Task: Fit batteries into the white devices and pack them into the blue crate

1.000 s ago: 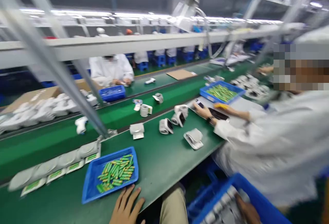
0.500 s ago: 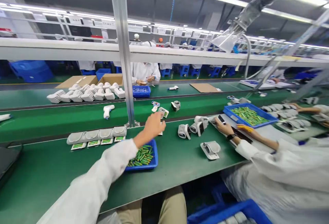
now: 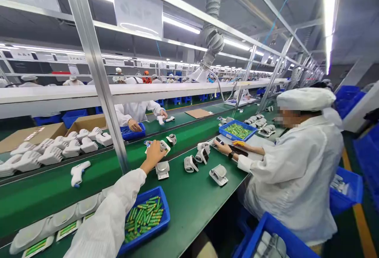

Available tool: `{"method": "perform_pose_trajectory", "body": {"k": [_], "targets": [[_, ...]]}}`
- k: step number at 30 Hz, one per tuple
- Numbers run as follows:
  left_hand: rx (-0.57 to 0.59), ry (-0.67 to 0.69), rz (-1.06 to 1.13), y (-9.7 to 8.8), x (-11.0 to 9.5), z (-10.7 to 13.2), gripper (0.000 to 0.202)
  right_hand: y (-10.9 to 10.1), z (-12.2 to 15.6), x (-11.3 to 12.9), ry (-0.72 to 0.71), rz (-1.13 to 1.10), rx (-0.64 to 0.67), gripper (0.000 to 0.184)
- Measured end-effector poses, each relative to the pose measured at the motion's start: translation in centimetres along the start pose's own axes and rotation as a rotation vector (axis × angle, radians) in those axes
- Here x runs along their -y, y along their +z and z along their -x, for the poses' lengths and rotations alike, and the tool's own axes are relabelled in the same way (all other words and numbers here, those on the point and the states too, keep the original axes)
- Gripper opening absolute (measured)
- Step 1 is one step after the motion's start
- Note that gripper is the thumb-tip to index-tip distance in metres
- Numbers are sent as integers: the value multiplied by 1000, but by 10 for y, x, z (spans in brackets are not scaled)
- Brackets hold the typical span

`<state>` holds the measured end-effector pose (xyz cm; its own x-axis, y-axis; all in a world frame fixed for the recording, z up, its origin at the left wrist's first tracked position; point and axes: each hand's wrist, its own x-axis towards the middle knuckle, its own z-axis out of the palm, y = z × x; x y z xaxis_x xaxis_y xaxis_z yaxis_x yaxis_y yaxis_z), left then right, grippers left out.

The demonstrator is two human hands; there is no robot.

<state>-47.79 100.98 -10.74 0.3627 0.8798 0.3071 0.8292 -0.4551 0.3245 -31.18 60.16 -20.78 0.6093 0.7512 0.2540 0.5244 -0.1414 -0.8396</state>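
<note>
My left hand (image 3: 154, 156) reaches out over the green conveyor belt, its fingers closed on a white wrist blood pressure monitor (image 3: 165, 147) with green batteries showing in it. My right hand is out of view. Just below the held one, another wrist monitor (image 3: 162, 170) stands at the table edge. Under my forearm sits a blue tray (image 3: 167, 210) of loose green batteries (image 3: 145, 215). At the lower left, a row of white monitors (image 3: 63, 215) with batteries in their open compartments lies partly hidden by my sleeve.
To the right, several wrist monitors (image 3: 218, 174) lie near a co-worker (image 3: 293, 171) with both hands at the table. A metal post (image 3: 97, 68) rises beside my arm. A white thermometer (image 3: 79, 173) lies on the belt. Across it, another person (image 3: 136, 112) handles white parts beside a blue tray (image 3: 142, 130).
The view has swung to the right, bringing the co-worker's upper body into the picture. My left hand stays on the monitor over the belt. The person opposite now reaches toward white thermometers.
</note>
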Motion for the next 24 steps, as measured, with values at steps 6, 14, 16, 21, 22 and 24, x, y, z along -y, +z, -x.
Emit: {"method": "perform_pose_trajectory", "body": {"k": [6, 14, 16, 21, 22, 24], "targets": [[-326, 101, 470, -45, -8, 117, 45, 72, -27, 77, -257, -126, 297, 56], [-154, -259, 855, -53, 47, 206, 43, 151, -47, 148, -389, 76, 434, 46], [-179, -281, 880, -51, 57, 212, 49, 149, -35, 154, -358, 225, 485, 45], [-371, -257, 857, -42, 51, 229, 58, 139, -30, 175, -261, 514, 626, 40], [-409, -253, 843, -39, 47, 233, 61, 138, -31, 178, -241, 531, 638, 39], [-458, -244, 817, -34, 41, 240, 68, 138, -33, 182, -214, 526, 657, 40]]}}
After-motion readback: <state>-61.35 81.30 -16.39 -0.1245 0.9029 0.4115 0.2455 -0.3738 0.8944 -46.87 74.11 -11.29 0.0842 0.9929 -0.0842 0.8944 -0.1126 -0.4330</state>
